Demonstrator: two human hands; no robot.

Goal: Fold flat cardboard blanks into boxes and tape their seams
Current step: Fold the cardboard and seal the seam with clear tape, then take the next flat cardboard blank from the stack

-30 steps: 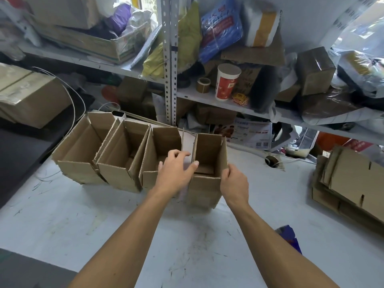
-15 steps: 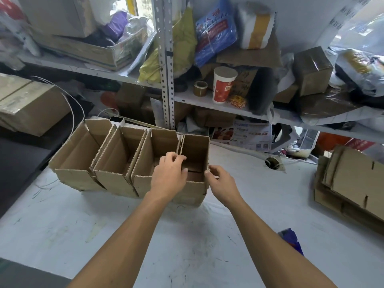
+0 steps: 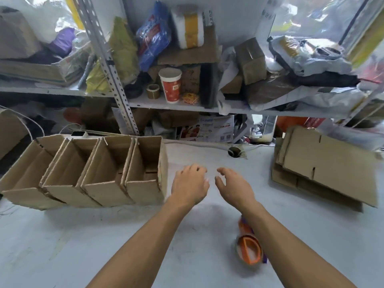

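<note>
Several folded cardboard boxes [image 3: 99,173] stand side by side in a row at the left of the white table [image 3: 104,235], open tops toward me. The rightmost box [image 3: 148,169] closes the row. Just right of it my left hand [image 3: 190,185] hovers over the table with loosely curled fingers, holding nothing. My right hand [image 3: 232,185] hovers beside it, also empty. A stack of flat cardboard blanks [image 3: 324,167] lies at the right. An orange tape dispenser [image 3: 248,246] lies on the table, partly under my right forearm.
A metal shelf [image 3: 172,104] behind the table is crowded with bags, boxes, a red paper cup [image 3: 170,85] and a small tape roll [image 3: 153,91]. Another tape roll [image 3: 233,151] lies at the table's back edge. A white cable [image 3: 35,125] loops at the far left.
Both hands have let go of the rightmost box, which now stands against the row, and have moved right over bare table. The camera has turned right, showing the tape dispenser.
</note>
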